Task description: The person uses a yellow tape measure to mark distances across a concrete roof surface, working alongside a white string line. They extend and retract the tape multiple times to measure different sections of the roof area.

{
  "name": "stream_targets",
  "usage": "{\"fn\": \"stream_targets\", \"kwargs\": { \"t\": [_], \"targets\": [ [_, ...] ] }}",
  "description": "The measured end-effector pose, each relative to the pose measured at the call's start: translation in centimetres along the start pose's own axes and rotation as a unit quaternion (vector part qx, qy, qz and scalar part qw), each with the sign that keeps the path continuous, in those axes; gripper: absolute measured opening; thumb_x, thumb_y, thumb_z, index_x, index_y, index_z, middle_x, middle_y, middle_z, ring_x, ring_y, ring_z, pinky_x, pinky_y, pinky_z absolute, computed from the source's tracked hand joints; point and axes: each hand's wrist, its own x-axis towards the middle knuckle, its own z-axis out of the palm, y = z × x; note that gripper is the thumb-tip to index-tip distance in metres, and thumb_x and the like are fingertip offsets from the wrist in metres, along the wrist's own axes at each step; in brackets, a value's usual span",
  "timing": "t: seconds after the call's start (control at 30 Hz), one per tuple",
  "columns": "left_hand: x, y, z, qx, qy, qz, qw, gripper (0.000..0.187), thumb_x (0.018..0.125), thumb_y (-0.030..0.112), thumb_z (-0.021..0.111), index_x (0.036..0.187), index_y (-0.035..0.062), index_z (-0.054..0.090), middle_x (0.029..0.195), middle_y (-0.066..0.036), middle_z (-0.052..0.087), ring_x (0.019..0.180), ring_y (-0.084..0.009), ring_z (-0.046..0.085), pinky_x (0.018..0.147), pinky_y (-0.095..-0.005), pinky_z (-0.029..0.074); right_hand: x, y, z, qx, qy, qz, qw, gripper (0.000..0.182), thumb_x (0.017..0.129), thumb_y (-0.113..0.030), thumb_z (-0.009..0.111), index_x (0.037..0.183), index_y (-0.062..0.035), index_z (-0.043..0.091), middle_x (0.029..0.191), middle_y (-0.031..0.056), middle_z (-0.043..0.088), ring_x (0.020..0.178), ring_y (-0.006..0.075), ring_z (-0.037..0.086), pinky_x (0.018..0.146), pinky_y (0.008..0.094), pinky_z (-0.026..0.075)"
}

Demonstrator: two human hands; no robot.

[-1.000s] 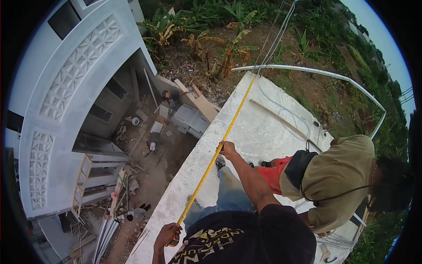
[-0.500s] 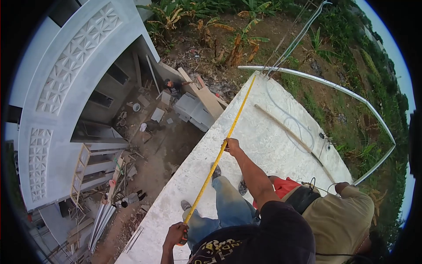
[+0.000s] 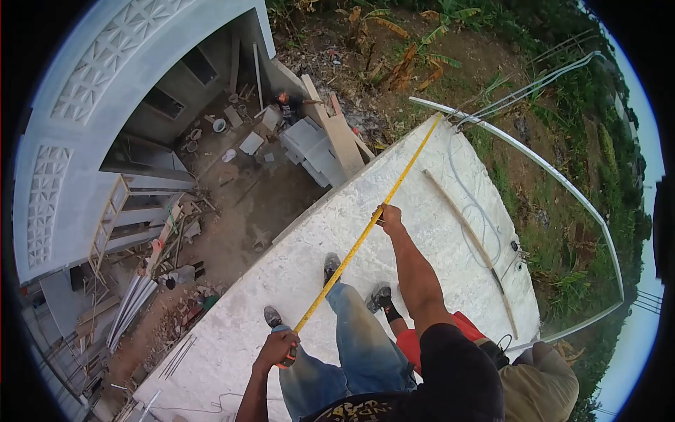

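A yellow tape measure blade [image 3: 351,251] runs straight across the pale concrete slab [image 3: 295,274] to its far corner. My left hand [image 3: 279,347] is closed around the orange and black tape case [image 3: 288,356], beside my left thigh. Further along the blade, my right hand [image 3: 388,216] pinches it between fingers and thumb, with the arm stretched forward. The blade's far end [image 3: 439,116] lies at the corner near bent metal rods.
A co-worker in a khaki shirt [image 3: 538,380] is close at my right. Beyond the slab's left edge is a drop to a debris-strewn floor [image 3: 239,204], where another person [image 3: 287,105] stands. A wooden strip [image 3: 471,232] and cable [image 3: 492,225] lie on the slab.
The view has shifted, with the slab's far corner now further right. The co-worker appears lower and more of their red shorts shows. Both my hands still hold the tape.
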Motion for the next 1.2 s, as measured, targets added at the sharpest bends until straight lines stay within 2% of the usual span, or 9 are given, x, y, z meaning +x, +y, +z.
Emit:
{"fn": "stream_targets", "kwargs": {
  "t": [0.1, 0.13, 0.23, 0.47, 0.57, 0.73, 0.8, 1.03, 1.2],
  "targets": [
    [1.7, -1.2, -0.3, -0.008, -0.008, -0.012, 1.0, 0.026, 0.085, 0.022, 0.051, 0.084, 0.0013, 0.066, 0.073, -0.005, 0.061, 0.067, -0.012, 0.057, 0.065, -0.0267, 0.045, 0.6, 0.8, -0.5, -0.01, 0.012, 0.01, 1.0, 0.018, 0.09, -0.014, 0.051, 0.091, 0.0035, 0.055, 0.078, 0.0146, 0.059, 0.066, 0.0287, 0.063, 0.061, 0.0422, 0.057],
    [2.3, -1.7, -0.6, 0.008, -0.006, 0.027, 1.0, 0.026, 0.084, 0.022, 0.051, 0.083, 0.0011, 0.067, 0.072, -0.004, 0.061, 0.066, -0.0117, 0.057, 0.064, -0.0264, 0.045, 0.8, 1.0, -0.5, -0.013, 0.018, 0.02, 1.0, 0.017, 0.089, -0.013, 0.051, 0.091, 0.0035, 0.055, 0.078, 0.0146, 0.059, 0.066, 0.0286, 0.063, 0.061, 0.0427, 0.057],
    [2.9, -1.4, -1.4, 0.006, 0.001, -0.03, 1.0, 0.025, 0.084, 0.021, 0.051, 0.082, 0.0014, 0.066, 0.071, -0.003, 0.06, 0.065, -0.011, 0.056, 0.061, -0.0257, 0.044, 1.3, 1.9, -0.1, 0.004, 0.025, 0.011, 1.0, 0.018, 0.09, -0.014, 0.05, 0.092, 0.0036, 0.055, 0.078, 0.0146, 0.06, 0.067, 0.0286, 0.063, 0.062, 0.0437, 0.058],
    [2.6, -2.8, -3.9, 0.017, 0.018, -0.014, 1.0, 0.025, 0.084, 0.022, 0.051, 0.079, 0.0018, 0.065, 0.066, -0.003, 0.058, 0.06, -0.0102, 0.054, 0.058, -0.0248, 0.043, 0.5, 4.6, 1.2, 0.011, 0.003, 0.023, 1.0, 0.02, 0.091, -0.018, 0.049, 0.092, 0.0006, 0.056, 0.079, 0.0145, 0.061, 0.071, 0.0287, 0.065, 0.067, 0.0438, 0.056],
    [2.3, -3.0, -4.7, 0.049, 0.033, -0.011, 0.998, 0.025, 0.085, 0.022, 0.05, 0.079, 0.002, 0.065, 0.067, -0.003, 0.059, 0.06, -0.0102, 0.055, 0.059, -0.0255, 0.044, 0.2, 5.5, 1.6, 0.019, 0.004, 0.023, 1.0, 0.023, 0.092, -0.017, 0.049, 0.094, 0.0045, 0.056, 0.08, 0.0171, 0.062, 0.068, 0.0295, 0.066, 0.062, 0.0426, 0.058],
    [2.4, -2.9, -4.9, 0.054, 0.036, -0.027, 0.998, 0.026, 0.086, 0.022, 0.05, 0.079, 0.0024, 0.065, 0.068, -0.003, 0.059, 0.063, -0.0093, 0.054, 0.062, -0.0255, 0.044, 0.4, 5.7, 1.5, 0.035, -0.01, 0.029, 0.999, 0.023, 0.092, -0.018, 0.048, 0.095, 0.0039, 0.055, 0.081, 0.0153, 0.061, 0.071, 0.0296, 0.066, 0.065, 0.044, 0.058],
    [2.8, -3.2, -4.5, 0.052, 0.041, 0.011, 0.998, 0.024, 0.085, 0.021, 0.051, 0.079, 0.0021, 0.065, 0.069, -0.003, 0.059, 0.062, -0.0091, 0.054, 0.06, -0.0253, 0.044, 0.7, 5.2, 1.4, 0.04, -0.019, 0.024, 0.999, 0.021, 0.092, -0.017, 0.048, 0.095, 0.0032, 0.055, 0.081, 0.0145, 0.06, 0.074, 0.0291, 0.065, 0.067, 0.0445, 0.057],
    [4.6, -4.5, -3.1, 0.014, 0.048, 0.016, 0.999, 0.024, 0.084, 0.021, 0.051, 0.079, 0.0017, 0.065, 0.068, -0.003, 0.057, 0.06, -0.0094, 0.053, 0.059, -0.0255, 0.043, 1.5, 4.1, 1.7, 0.064, -0.014, 0.014, 0.998, 0.019, 0.091, -0.015, 0.048, 0.094, 0.0025, 0.055, 0.081, 0.014, 0.06, 0.072, 0.0286, 0.064, 0.068, 0.0443, 0.057],
    [5.6, -4.8, -4.3, 0.032, 0.058, 0.029, 0.997, 0.024, 0.084, 0.021, 0.051, 0.08, 0.0015, 0.065, 0.068, -0.003, 0.058, 0.06, -0.0092, 0.054, 0.057, -0.0249, 0.043, 1.4, 4.3, 1.9, 0.064, -0.016, 0.013, 0.998, 0.02, 0.092, -0.016, 0.047, 0.096, 0.0026, 0.055, 0.082, 0.0145, 0.06, 0.072, 0.0289, 0.064, 0.068, 0.0453, 0.057]
  ]
}}
